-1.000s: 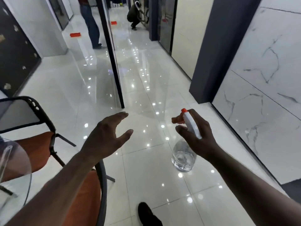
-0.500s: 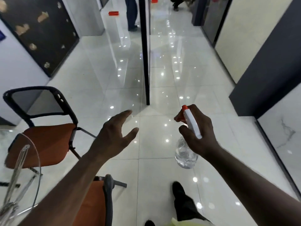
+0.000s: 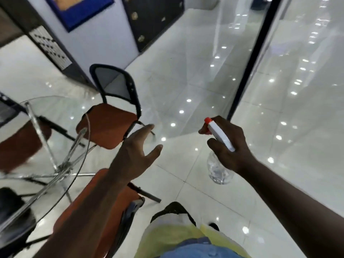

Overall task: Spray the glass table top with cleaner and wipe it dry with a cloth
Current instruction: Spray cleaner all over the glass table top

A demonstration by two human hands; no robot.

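A round glass table top (image 3: pixel 61 112) on a chrome frame stands at the left, seen partly through. My right hand (image 3: pixel 228 146) grips a clear spray bottle (image 3: pixel 219 170) with a white head and an orange nozzle, held in the air at the right, well away from the table. My left hand (image 3: pixel 135 157) hovers empty with fingers spread, between the bottle and the table's near rim. No cloth shows in view.
Orange-seated black chairs ring the table: one behind it (image 3: pixel 109 121), one under my left forearm (image 3: pixel 104 207), one at the far left (image 3: pixel 20 144). A black-framed glass partition (image 3: pixel 247 71) runs up the right. Glossy white tiles (image 3: pixel 186 81) cover the floor.
The view has swung left and down, bringing the glass table and chairs into sight. Both hands keep the same pose, the right one still holding the bottle.
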